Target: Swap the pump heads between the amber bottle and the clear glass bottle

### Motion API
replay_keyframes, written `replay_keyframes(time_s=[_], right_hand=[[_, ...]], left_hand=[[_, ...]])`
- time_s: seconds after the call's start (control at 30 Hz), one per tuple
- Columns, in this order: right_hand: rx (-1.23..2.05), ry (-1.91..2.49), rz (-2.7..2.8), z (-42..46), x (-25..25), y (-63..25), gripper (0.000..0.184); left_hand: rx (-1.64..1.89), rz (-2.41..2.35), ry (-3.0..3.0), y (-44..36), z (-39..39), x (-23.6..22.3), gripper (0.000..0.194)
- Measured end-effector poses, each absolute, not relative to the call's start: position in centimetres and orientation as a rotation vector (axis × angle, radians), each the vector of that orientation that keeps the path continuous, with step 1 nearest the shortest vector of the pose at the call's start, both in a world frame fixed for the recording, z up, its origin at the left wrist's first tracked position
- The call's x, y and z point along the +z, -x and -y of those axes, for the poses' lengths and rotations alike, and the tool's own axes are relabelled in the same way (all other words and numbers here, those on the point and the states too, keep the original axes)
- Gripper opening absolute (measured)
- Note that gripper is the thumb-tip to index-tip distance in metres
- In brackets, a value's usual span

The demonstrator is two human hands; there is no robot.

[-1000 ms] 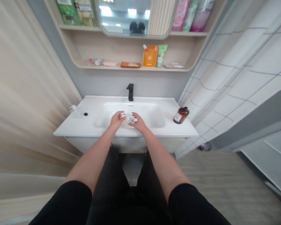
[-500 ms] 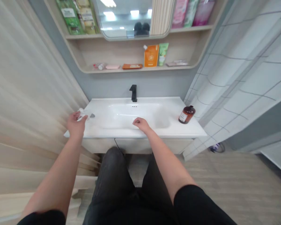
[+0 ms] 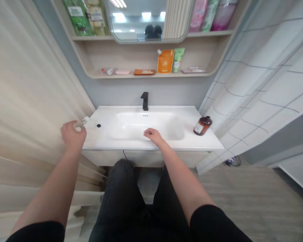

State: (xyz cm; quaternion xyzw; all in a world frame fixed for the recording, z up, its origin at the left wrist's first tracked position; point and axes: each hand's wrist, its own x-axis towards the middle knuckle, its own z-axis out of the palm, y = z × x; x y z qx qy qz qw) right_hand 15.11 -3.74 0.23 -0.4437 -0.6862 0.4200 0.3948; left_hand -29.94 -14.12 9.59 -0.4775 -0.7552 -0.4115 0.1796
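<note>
My left hand (image 3: 73, 136) is at the left end of the white vanity top, beside the curtain. Its fingers curl around a small whitish object (image 3: 85, 120) with a nozzle-like end; the hand hides most of it, so its kind is unclear. To the right of that hand lies a small black disc (image 3: 99, 125). My right hand (image 3: 153, 135) hovers over the front of the white washbasin (image 3: 166, 116), fingers curled and pinched together. Whether something small is between those fingertips cannot be made out.
A black faucet (image 3: 145, 101) stands behind the basin. On the counter's right is a brown bottle (image 3: 202, 125) with a white label. Above, a shelf (image 3: 126, 76) holds an orange pouch (image 3: 165, 61), a green tube (image 3: 178, 59) and small packets. A curtain (image 3: 40, 101) hangs at left.
My left hand has shifted left toward the curtain, with the whitish object still at its fingers. The small disc looked grey before and now looks black. My right hand stays nearly in place.
</note>
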Motion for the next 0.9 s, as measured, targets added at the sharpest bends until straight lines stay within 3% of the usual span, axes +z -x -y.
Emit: replay_keyframes(time_s=[0.17,0.3,0.57,0.9], right_hand=[[1.102,1.112,1.717,3.9,0.3,-15.0,0.027],[1.098,1.113,1.721,4.1,0.7,-15.1,0.027],[1.089,1.115,1.733,4.2,0.8,-15.1,0.021],[1.117,1.086,1.701,3.3,-0.2,-15.2,0.019]], left_hand=[[-0.437,2.155,1.883,25.5,10.9,10.8,0.039],[0.0,2.351,1.918,23.5,8.0,9.5,0.046],[0.252,2.324,1.941,26.0,3.9,7.6,0.047],[0.316,2.263,1.963,27.2,2.2,7.0,0.035]])
